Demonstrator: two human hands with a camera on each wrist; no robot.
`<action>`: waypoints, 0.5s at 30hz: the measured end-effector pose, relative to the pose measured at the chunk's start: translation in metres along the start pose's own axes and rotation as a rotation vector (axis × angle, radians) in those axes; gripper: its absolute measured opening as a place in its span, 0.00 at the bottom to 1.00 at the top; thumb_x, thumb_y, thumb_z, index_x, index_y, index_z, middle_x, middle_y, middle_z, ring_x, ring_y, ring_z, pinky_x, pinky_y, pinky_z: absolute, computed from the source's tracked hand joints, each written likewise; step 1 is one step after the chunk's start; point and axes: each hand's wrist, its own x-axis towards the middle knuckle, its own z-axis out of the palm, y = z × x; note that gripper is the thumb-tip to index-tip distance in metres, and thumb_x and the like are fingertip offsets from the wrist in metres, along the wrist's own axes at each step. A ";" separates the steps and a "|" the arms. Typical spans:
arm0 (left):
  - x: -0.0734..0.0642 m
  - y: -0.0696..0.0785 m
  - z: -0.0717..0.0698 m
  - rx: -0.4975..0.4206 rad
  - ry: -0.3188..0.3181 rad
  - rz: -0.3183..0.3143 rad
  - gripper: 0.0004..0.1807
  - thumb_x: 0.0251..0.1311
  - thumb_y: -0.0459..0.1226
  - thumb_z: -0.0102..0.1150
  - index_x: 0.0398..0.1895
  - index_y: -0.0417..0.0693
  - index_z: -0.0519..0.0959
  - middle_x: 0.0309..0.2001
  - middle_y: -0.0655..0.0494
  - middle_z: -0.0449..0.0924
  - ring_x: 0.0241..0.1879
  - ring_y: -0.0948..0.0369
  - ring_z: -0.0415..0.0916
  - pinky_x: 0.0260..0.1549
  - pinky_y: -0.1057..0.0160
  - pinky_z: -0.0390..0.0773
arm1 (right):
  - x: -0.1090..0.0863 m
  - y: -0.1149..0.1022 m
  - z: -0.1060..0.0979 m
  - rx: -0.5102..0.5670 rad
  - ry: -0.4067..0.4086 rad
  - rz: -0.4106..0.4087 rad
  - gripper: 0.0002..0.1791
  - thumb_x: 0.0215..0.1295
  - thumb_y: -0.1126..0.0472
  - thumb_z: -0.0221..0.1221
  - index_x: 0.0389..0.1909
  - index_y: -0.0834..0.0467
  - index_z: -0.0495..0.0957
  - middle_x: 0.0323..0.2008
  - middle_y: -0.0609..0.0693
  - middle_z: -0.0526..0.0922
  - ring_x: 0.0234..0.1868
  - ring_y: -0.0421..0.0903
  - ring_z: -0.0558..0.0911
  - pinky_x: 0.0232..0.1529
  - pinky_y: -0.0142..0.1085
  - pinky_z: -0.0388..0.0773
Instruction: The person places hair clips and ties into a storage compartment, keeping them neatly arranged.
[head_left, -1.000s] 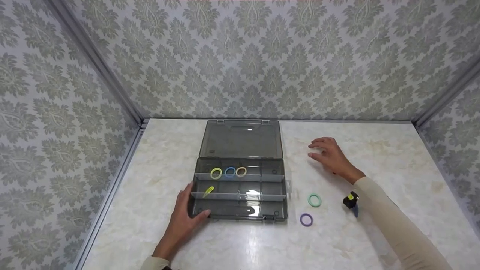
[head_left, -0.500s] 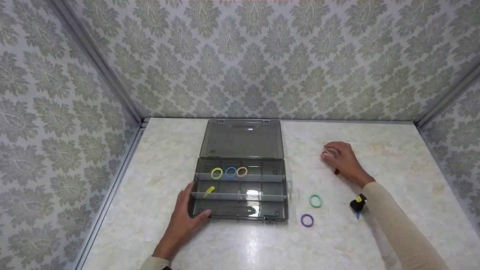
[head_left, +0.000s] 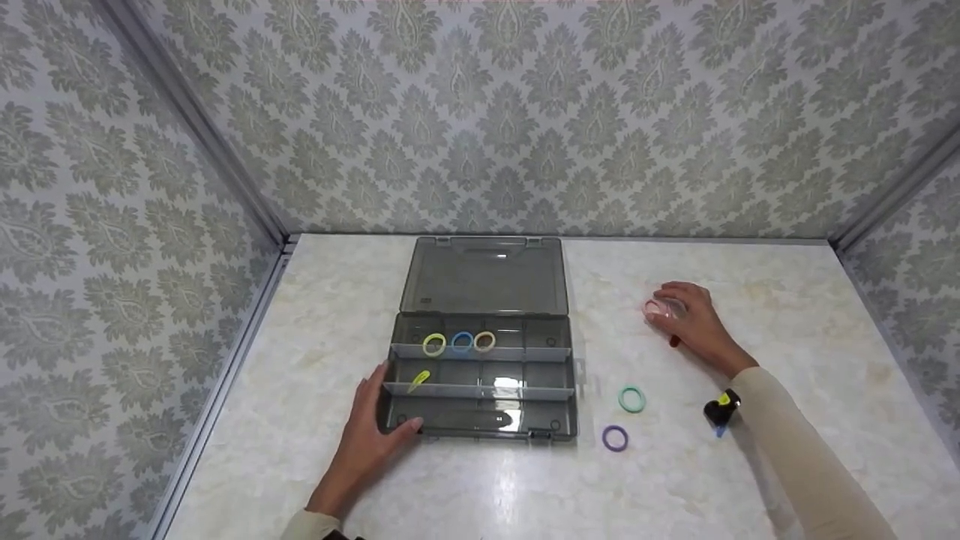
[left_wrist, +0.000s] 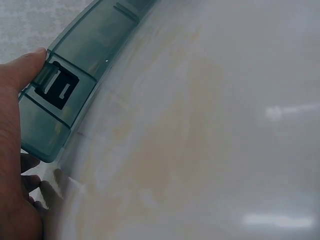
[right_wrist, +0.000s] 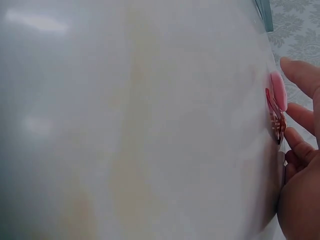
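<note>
At lower left, the left hand (head_left: 367, 431) grips a corner of the gray compartment case (head_left: 457, 421); at right, the right hand (head_left: 696, 324) curves its narrow grip about a pink ring (right_wrist: 278, 91).

Damask-papered walls (head_left: 510, 120) rise behind and on both sides of the marble-patterned tabletop (head_left: 480, 487). Grey posts (head_left: 192, 124) mark its far corners.
</note>
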 end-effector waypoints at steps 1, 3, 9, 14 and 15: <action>-0.001 0.000 0.000 0.002 -0.001 -0.003 0.60 0.66 0.62 0.74 0.92 0.61 0.48 0.90 0.45 0.45 0.88 0.35 0.34 0.81 0.25 0.45 | 0.000 0.000 0.000 0.001 0.000 -0.004 0.32 0.76 0.47 0.71 0.70 0.64 0.80 0.78 0.64 0.66 0.82 0.64 0.55 0.80 0.67 0.56; -0.002 0.001 0.000 0.004 0.000 -0.012 0.60 0.66 0.63 0.74 0.92 0.63 0.48 0.90 0.46 0.45 0.88 0.35 0.33 0.81 0.25 0.45 | 0.000 0.000 0.002 0.001 0.004 -0.016 0.31 0.75 0.50 0.72 0.69 0.65 0.81 0.77 0.65 0.67 0.81 0.64 0.55 0.79 0.66 0.56; -0.002 0.002 0.001 -0.003 -0.005 -0.030 0.61 0.66 0.64 0.73 0.92 0.64 0.47 0.91 0.47 0.44 0.88 0.36 0.32 0.82 0.26 0.44 | -0.001 -0.002 0.005 -0.016 0.035 -0.056 0.27 0.74 0.55 0.73 0.64 0.68 0.82 0.75 0.67 0.68 0.78 0.65 0.56 0.77 0.66 0.57; -0.001 0.002 0.000 0.003 -0.004 -0.015 0.60 0.67 0.63 0.73 0.92 0.62 0.47 0.91 0.46 0.45 0.88 0.36 0.33 0.82 0.26 0.44 | -0.001 -0.003 0.005 -0.005 0.043 -0.057 0.25 0.75 0.55 0.73 0.62 0.68 0.83 0.75 0.66 0.68 0.78 0.65 0.56 0.77 0.66 0.57; -0.001 0.001 0.000 0.006 -0.004 -0.011 0.60 0.67 0.62 0.73 0.92 0.61 0.47 0.90 0.46 0.45 0.88 0.35 0.33 0.82 0.26 0.45 | -0.001 -0.003 0.005 0.001 0.042 -0.055 0.24 0.75 0.55 0.73 0.62 0.67 0.83 0.75 0.66 0.68 0.79 0.65 0.55 0.77 0.66 0.57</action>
